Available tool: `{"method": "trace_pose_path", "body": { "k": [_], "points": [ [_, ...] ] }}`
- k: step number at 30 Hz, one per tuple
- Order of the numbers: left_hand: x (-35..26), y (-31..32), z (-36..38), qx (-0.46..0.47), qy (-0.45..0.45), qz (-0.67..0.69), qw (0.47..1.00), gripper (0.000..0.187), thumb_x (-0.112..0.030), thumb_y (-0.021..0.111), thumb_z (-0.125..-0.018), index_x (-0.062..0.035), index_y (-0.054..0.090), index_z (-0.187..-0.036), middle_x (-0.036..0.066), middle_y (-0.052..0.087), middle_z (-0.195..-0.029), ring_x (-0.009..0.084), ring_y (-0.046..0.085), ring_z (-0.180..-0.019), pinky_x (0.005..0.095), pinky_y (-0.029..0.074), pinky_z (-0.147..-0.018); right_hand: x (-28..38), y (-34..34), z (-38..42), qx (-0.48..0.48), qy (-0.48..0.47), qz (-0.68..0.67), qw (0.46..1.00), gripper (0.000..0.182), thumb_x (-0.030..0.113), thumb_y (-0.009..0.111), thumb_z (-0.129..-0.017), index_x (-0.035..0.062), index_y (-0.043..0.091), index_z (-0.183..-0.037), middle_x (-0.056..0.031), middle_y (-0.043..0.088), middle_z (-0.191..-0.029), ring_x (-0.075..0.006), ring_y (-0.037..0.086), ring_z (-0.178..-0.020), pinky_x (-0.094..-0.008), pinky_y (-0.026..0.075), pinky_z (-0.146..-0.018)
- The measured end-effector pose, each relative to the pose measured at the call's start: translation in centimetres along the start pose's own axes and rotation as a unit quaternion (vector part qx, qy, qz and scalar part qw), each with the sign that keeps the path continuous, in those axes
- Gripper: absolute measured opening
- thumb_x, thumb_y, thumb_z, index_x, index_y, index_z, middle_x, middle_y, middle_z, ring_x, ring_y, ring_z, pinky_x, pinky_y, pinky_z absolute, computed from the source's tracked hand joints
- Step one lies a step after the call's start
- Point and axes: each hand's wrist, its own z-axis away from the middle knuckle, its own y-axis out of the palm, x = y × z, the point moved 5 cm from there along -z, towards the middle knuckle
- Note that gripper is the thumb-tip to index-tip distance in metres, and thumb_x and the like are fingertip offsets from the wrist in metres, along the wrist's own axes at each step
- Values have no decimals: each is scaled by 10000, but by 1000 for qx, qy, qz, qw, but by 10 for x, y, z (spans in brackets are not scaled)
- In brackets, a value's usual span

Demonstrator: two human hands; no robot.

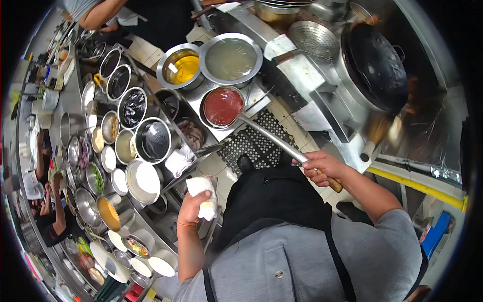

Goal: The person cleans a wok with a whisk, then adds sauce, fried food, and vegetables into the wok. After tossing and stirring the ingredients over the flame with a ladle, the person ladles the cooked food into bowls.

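My right hand [322,168] is closed around the wooden-ended handle of a long ladle [274,138]. The ladle's metal shaft runs up and left to a round metal pot [202,113] of red sauce [221,105], where its far end meets the sauce at the right edge. In my left hand [192,206] is a folded white cloth [202,194], gripped with the thumb across it. Behind the red sauce stand a wide pot of cloudy liquid [231,58] and a pot of yellow oil [183,69].
At the right, a dark wok [377,65] sits on the stove beside a perforated strainer [313,38] and a blurred brush [380,131]. Steel containers of sauces and ingredients crowd the left counter, including a dark-liquid pot [153,141]. Other people [55,224] stand beyond it.
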Motion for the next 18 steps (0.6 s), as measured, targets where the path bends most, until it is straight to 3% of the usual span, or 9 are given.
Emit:
{"method": "trace_pose_path", "body": {
  "k": [9, 11, 13, 18],
  "points": [
    [-19, 107, -42, 44, 28, -41, 998, 538, -160, 651, -794, -17, 478, -1284, 25, 580, -924, 135, 573, -752, 270, 472, -631, 24, -44, 143, -11, -20, -73, 997, 349, 117, 497, -926, 62, 465, -1269, -3, 408, -626, -28, 339, -383, -208, 303, -301],
    [-13, 125, -53, 40, 0, -74, 996, 550, -209, 609, -779, -2, 489, -1274, 76, 585, -1089, 172, 572, -910, 289, 464, -777, 31, -56, 180, -15, -38, -89, 995, 354, 117, 488, -931, 55, 457, -1278, -4, 395, -624, -28, 334, -385, -212, 297, -302],
    [-13, 146, -62, 53, -2, -87, 995, 537, -209, 606, -792, -8, 486, -1275, 75, 591, -1062, 171, 582, -868, 284, 475, -742, 38, -67, 219, -10, -51, -137, 989, 332, 135, 490, -932, 78, 470, -1258, 7, 407, -635, -26, 340, -402, -209, 281, -319],
    [-14, 193, -78, 64, -65, -84, 992, 522, -203, 616, -804, -7, 484, -1270, 83, 602, -1035, 176, 604, -830, 283, 494, -695, 51, -100, 295, -104, -145, -194, 965, 364, 132, 490, -922, 25, 487, -1270, 13, 390, -612, -17, 318, -369, -200, 247, -299]
  ]
}}
